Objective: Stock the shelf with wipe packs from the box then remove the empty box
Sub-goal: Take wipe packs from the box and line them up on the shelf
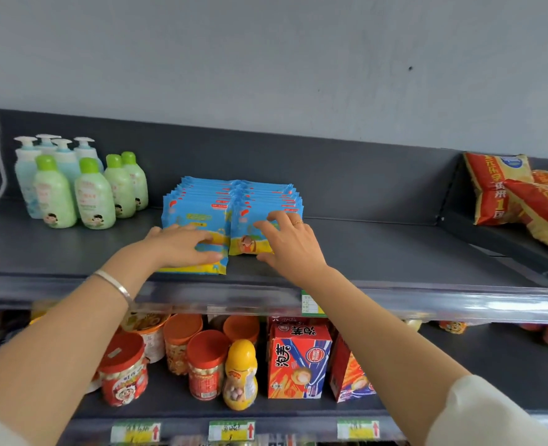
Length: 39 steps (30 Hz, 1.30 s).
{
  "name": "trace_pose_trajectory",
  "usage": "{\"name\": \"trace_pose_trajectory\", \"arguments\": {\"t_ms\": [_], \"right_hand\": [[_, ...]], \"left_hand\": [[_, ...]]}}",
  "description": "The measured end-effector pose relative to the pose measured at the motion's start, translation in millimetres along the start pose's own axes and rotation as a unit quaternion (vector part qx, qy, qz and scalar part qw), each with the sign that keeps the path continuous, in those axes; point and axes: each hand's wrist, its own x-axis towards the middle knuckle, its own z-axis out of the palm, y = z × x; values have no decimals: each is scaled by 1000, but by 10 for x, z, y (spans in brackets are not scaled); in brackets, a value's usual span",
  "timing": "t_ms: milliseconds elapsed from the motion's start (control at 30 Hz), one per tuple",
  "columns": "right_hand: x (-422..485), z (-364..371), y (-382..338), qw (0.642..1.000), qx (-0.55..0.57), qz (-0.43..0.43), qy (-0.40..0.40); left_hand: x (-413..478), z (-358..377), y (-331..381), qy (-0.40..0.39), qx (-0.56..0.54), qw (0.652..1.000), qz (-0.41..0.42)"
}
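Blue and yellow wipe packs stand in two rows on the dark top shelf (395, 252). The left row (195, 207) leans back, and my left hand (182, 244) lies flat with straight fingers on its front pack. My right hand (290, 243) rests on the front pack of the right row (266, 201), fingers spread and bent over its top edge, thumb by its lower right corner. The box is not in view.
Green and pale blue lotion bottles (82, 188) stand at the shelf's left. Red and yellow bags (524, 194) lie on the neighbouring shelf at the right. Below are jars (124, 368) and red cartons (298, 362). A price rail (427, 304) fronts the top shelf.
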Motion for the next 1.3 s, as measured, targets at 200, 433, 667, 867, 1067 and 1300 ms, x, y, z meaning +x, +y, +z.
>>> {"name": "trace_pose_trajectory", "arguments": {"t_ms": [200, 433, 667, 867, 1067, 1300], "right_hand": [[54, -1, -9, 1000, -6, 3, -1], [142, 41, -162, 999, 26, -11, 17], [286, 47, -427, 994, 99, -51, 12], [491, 82, -576, 990, 139, 4, -29], [556, 99, -630, 996, 83, 13, 41], [652, 210, -557, 993, -24, 53, 107]], "left_hand": [[88, -108, -179, -138, -128, 981, 50], [118, -65, -198, -76, -50, 995, 48], [72, 41, -177, 208, 2, 977, 37], [133, 68, -351, 283, -116, 947, 97], [145, 24, -689, 258, -96, 959, 65], [397, 37, -560, 311, -79, 943, 86]]}}
